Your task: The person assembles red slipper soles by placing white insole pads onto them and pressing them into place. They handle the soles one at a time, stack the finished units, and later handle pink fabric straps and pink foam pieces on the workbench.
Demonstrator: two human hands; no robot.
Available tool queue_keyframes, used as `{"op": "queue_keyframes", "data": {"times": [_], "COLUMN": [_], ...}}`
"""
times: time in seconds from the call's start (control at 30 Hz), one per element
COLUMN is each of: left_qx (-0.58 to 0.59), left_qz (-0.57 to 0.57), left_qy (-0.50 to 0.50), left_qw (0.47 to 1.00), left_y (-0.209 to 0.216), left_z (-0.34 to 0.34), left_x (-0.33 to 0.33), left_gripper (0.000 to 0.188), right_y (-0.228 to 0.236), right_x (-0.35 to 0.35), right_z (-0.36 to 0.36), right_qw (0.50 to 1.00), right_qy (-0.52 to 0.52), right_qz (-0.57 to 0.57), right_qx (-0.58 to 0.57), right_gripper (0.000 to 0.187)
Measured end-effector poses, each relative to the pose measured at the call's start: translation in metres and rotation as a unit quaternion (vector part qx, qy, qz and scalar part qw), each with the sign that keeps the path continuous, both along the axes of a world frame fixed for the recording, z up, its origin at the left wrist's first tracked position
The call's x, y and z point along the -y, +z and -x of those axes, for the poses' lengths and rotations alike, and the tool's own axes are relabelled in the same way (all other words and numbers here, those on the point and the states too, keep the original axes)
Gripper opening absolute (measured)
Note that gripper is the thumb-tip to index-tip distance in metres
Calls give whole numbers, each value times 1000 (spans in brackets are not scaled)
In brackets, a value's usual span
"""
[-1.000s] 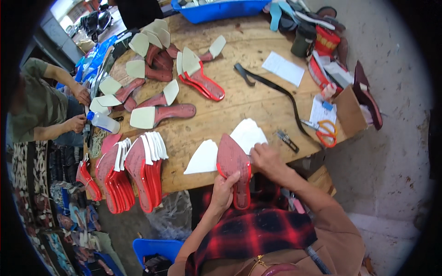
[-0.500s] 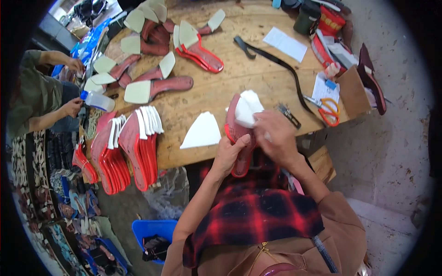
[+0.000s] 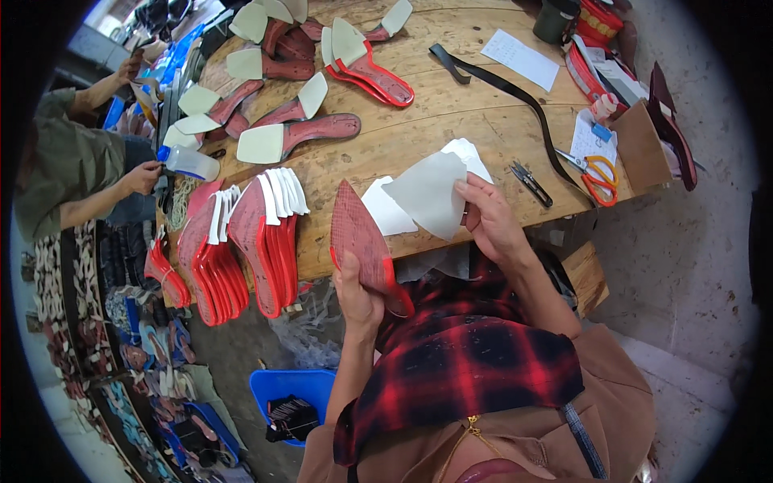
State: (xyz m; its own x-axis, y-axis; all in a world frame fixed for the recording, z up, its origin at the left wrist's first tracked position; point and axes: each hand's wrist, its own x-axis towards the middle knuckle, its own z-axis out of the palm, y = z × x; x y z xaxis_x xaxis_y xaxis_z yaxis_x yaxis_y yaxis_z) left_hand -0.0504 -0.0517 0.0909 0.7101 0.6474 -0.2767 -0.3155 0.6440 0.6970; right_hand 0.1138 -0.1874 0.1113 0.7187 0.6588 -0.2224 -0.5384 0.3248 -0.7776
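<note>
My left hand (image 3: 357,298) is wrapped round a red shoe insole (image 3: 362,233) with a pointed toe, held up off the table's front edge. Between the thumb and fingers of my right hand (image 3: 493,213) is a pale grey-white toe-shaped sheet (image 3: 431,197), lifted above the table. Behind that sheet, a white piece (image 3: 388,211) lies partly covered on the wood, and another white piece (image 3: 471,158) shows past its far side. A row of red-edged insoles with white toe pieces (image 3: 259,249) stands to the left of my left hand.
More insoles with cream toe pieces (image 3: 300,137) lie at the back left. To the right are thread snips (image 3: 533,183), orange-handled scissors (image 3: 600,179), a black strap (image 3: 503,97) and a cardboard box (image 3: 642,145). Across the left side, a co-worker's hand (image 3: 143,177) holds a bottle (image 3: 192,163).
My hands have moved apart. The insole has shifted left with its pointed toe bare, and my right hand now holds the toe-shaped sheet spread out. The co-worker's other hand has risen.
</note>
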Motion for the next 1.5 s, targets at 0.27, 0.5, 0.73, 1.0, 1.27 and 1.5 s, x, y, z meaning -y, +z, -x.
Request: {"op": "queue_keyframes", "data": {"times": [0.27,0.5,0.73,1.0,1.27,1.5], "left_qx": [-111,-132,-118,-178,-140,-290], "left_qz": [-139,-152,-132,-206,-110,-683], "left_qy": [-250,-243,-236,-258,-227,-63], "left_qw": [952,949,955,927,958,667], "left_y": [36,19,16,8,1,-10], "left_z": [1,6,3,-10,-7,51], "left_x": [6,5,6,4,11,-16], "left_gripper": [22,27,20,32,46,70], "right_y": [19,21,14,17,-18,-7], "right_x": [-1,3,2,4,2,4], "right_z": [10,9,8,11,8,18], "right_qw": [981,980,979,990,948,985], "right_qy": [158,150,149,116,131,138], "right_qz": [-45,-48,-63,-40,180,71], "right_qx": [-105,-125,-127,-75,228,72], "right_gripper": [34,34,33,34,31,32]}}
